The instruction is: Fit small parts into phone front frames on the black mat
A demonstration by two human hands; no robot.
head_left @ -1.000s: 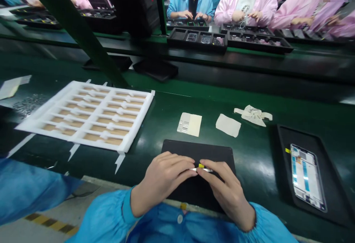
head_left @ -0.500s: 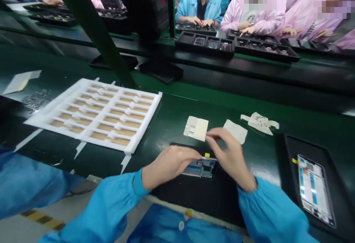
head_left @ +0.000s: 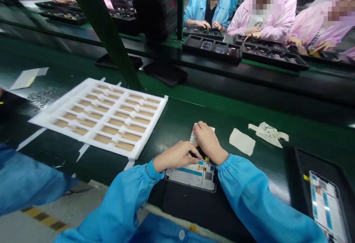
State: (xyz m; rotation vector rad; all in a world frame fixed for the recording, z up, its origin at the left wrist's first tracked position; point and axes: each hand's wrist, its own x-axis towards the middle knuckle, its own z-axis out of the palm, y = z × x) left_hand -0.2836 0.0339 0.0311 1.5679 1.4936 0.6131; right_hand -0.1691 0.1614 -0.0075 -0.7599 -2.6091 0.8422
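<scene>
My left hand and my right hand meet over a small white sticker sheet on the green bench, just beyond a black mat. The right hand curls over the sheet and hides most of it. The left fingers, held together, touch the sheet's near edge. A phone frame with a blue strip lies flat on the mat under my wrists; neither hand holds it.
A white foam tray with tan strips lies to the left. A white paper piece and crumpled liner lie right. Another phone frame sits in a black tray. A green post slants up. People work at black trays opposite.
The phone frame, held edge-up between both hands a second ago, now lies flat on the mat. Both hands have moved forward onto the sticker sheet.
</scene>
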